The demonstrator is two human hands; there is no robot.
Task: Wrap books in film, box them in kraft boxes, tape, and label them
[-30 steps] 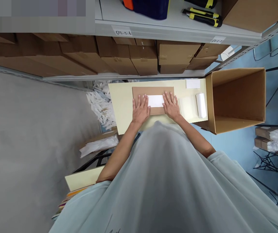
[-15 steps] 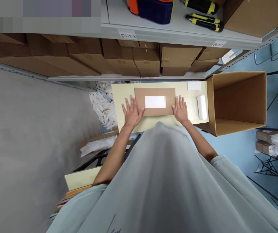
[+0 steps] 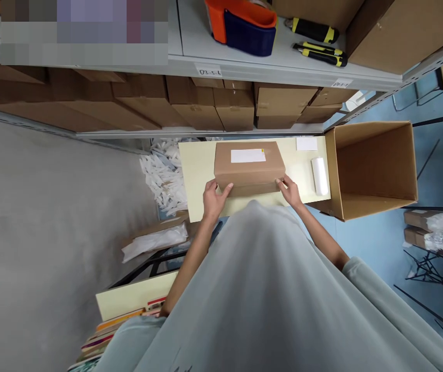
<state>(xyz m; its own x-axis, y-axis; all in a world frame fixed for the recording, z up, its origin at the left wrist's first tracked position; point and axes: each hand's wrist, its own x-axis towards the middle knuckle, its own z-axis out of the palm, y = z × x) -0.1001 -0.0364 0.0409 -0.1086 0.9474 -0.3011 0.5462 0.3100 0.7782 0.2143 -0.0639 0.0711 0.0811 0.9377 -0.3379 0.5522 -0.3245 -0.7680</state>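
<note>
A brown cardboard package (image 3: 249, 181) with a white label (image 3: 248, 155) on its upper face is on the pale yellow worktop (image 3: 198, 160). It sits tilted, and its near side faces me. My left hand (image 3: 214, 200) grips the near left corner, fingers bent, thumb against the near side. At the near right corner, my right hand (image 3: 290, 192) holds the package between thumb and fingers. The far fingertips of both hands are partly hidden behind it.
A white roll (image 3: 319, 176) and a white paper (image 3: 306, 143) lie on the right of the worktop, beside a large open carton (image 3: 376, 170). Shelving above bears boxes (image 3: 233, 106), a tape dispenser (image 3: 244, 28) and utility knives (image 3: 318, 51). White scraps (image 3: 163, 175) fill the left.
My hands have gone from lying spread at the package's sides to gripping its near corners. The package has tipped, so its near side now shows. The view has shifted slightly.
</note>
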